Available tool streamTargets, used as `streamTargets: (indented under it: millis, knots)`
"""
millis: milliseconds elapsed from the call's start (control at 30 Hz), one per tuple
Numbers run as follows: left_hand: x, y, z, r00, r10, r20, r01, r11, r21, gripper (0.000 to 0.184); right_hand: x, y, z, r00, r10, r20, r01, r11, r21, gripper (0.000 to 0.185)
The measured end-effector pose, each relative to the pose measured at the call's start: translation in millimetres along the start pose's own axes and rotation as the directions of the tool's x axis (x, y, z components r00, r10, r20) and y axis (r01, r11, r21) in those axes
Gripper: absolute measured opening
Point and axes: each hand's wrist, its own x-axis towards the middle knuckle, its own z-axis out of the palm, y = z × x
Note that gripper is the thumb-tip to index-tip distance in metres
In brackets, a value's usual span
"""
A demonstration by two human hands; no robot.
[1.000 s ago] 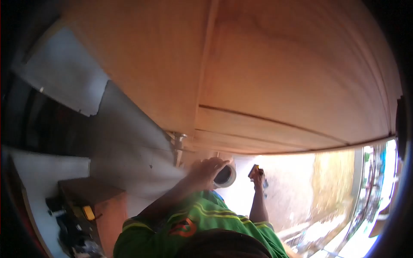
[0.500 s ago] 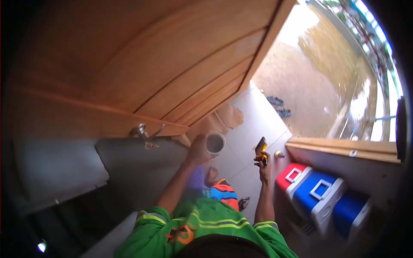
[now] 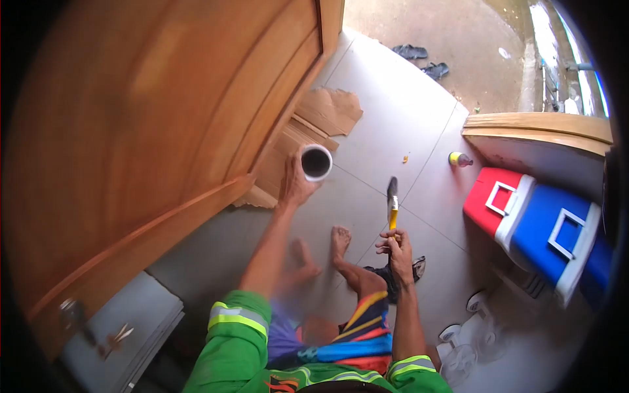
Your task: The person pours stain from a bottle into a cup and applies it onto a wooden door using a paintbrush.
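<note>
My left hand point(image 3: 296, 178) is closed around a white cup point(image 3: 316, 163) with dark contents or a dark inside, held upright beside the wooden door point(image 3: 216, 85). In my right hand point(image 3: 398, 252) is a paintbrush point(image 3: 393, 208), gripped by its yellow handle with the dark bristles pointing away from me. The brush is over the tiled floor, apart from the cup. Below the cup, torn cardboard point(image 3: 327, 111) lies along the bottom of the door.
A red cooler point(image 3: 490, 200) and a blue cooler point(image 3: 553, 229) stand at the right, near a small bottle point(image 3: 460, 159) and the wooden door frame point(image 3: 537, 124). Black sandals point(image 3: 411, 52) lie outside. The door handle point(image 3: 73, 314) is lower left. My bare foot point(image 3: 340, 241) is on the tiles.
The view has turned down toward the floor, and the door now fills the left side. Both hands still hold the cup and brush, reaching farther forward. More floor and the coolers have come into view.
</note>
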Motion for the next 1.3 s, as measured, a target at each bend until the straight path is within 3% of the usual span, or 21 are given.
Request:
streamTargets:
  millis: [100, 167, 233, 333, 467, 567, 667, 800, 833, 933, 1000, 1100, 1167, 1233, 1300]
  knots:
    - [19, -61, 60, 0.999, -0.030, 0.022, 0.031, 0.999, -0.030, 0.100, 52, 37, 26, 0.999, -0.044, 0.009, 0.045, 0.993, -0.110, 0.012]
    - [31, -102, 95, 0.994, -0.094, 0.064, 0.097, 0.994, -0.049, 0.099, 89, 55, 38, 0.995, -0.080, 0.058, 0.087, 0.990, -0.114, 0.013]
    - [40, -136, 118, 0.997, -0.073, 0.040, 0.074, 0.997, -0.037, 0.100, 108, 65, 50, 0.994, -0.081, 0.074, 0.085, 0.995, -0.055, 0.014]
    - [44, -180, 141, 0.996, -0.078, 0.034, 0.078, 0.997, 0.014, 0.103, 123, 61, 70, 0.993, -0.066, 0.100, 0.077, 0.990, -0.115, 0.017]
    - [53, -229, 174, 0.998, -0.016, -0.052, 0.018, 0.999, 0.038, 0.105, 116, 26, 95, 0.962, -0.103, 0.252, 0.137, 0.983, -0.123, 0.037]
    - [62, -256, 195, 0.994, 0.026, -0.106, -0.023, 0.999, 0.029, 0.108, 102, 8, 102, 0.855, -0.247, 0.455, 0.327, 0.939, -0.104, 0.064]
    - [71, -272, 213, 0.991, 0.017, -0.131, -0.017, 1.000, 0.006, 0.112, 91, 6, 106, 0.817, -0.285, 0.502, 0.434, 0.877, -0.208, 0.085]
    - [72, -280, 227, 0.993, -0.014, -0.113, 0.015, 1.000, 0.004, 0.119, 97, 23, 102, 0.778, -0.523, 0.347, 0.627, 0.622, -0.469, 0.060]
    - [70, -272, 221, 0.995, -0.055, -0.085, 0.056, 0.998, 0.001, 0.121, 96, 21, 112, 0.797, -0.566, 0.210, 0.581, 0.623, -0.525, 0.033]
    - [53, -250, 186, 0.994, -0.093, -0.050, 0.092, 0.996, -0.015, 0.127, 106, 11, 125, 0.809, -0.576, 0.120, 0.508, 0.581, -0.636, 0.016]
    - [29, -230, 152, 0.991, -0.125, -0.040, 0.122, 0.990, -0.069, 0.128, 130, 11, 131, 0.774, -0.613, 0.158, 0.580, 0.586, -0.566, 0.017]
    - [-23, -194, 63, 0.987, -0.154, 0.041, 0.159, 0.951, -0.264, 0.085, 169, 11, 149, 0.779, -0.595, 0.198, 0.594, 0.598, -0.538, 0.023]
    - [-63, -165, -9, 0.975, -0.192, 0.113, 0.216, 0.938, -0.272, 0.065, 204, 15, 161, 0.853, -0.490, 0.183, 0.511, 0.705, -0.492, 0.025]
    - [-104, -156, -56, 0.988, -0.156, -0.001, 0.139, 0.888, -0.438, 0.062, 244, 28, 175, 0.812, -0.524, 0.257, 0.576, 0.652, -0.492, 0.029]
    - [-131, -153, -97, 0.971, -0.237, -0.016, 0.217, 0.914, -0.343, 0.060, 274, 34, 190, 0.794, -0.545, 0.271, 0.586, 0.565, -0.581, 0.033]
